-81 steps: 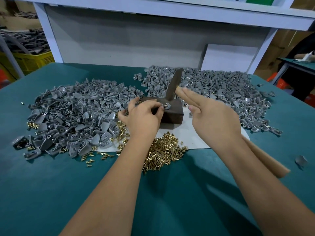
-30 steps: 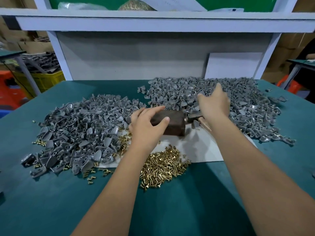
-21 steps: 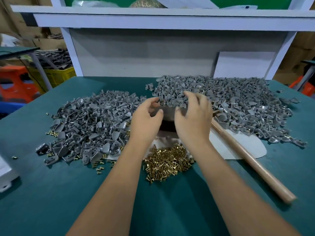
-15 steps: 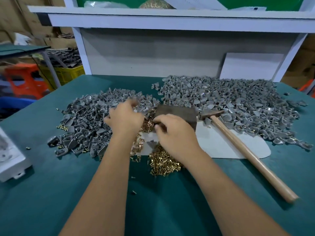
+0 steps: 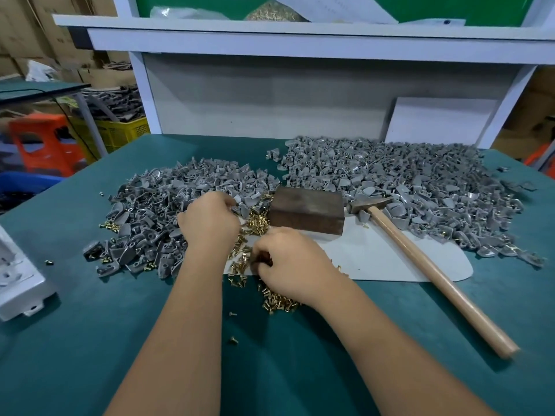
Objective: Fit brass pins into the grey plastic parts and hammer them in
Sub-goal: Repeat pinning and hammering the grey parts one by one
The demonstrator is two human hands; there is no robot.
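Two heaps of grey plastic parts lie on the green table, the left heap (image 5: 150,211) and the bigger right heap (image 5: 405,181). Brass pins (image 5: 255,220) are scattered between my hands and in front of a dark wooden block (image 5: 306,210). My left hand (image 5: 210,223) is at the left heap's right edge, fingers curled down around a grey part. My right hand (image 5: 291,262) is over the pins, its fingertips pinching some. The hammer (image 5: 435,277) lies free to the right of the block, head against the right heap.
A white sheet (image 5: 375,259) lies under the block and hammer. A white plastic box (image 5: 18,271) sits at the table's left edge. A white shelf frame (image 5: 270,40) rises behind the heaps. Bare green table (image 5: 270,370) stretches toward me.
My right hand put the hammer down beside the block and moved to the brass pins. My left hand left the block and went to the left grey heap.
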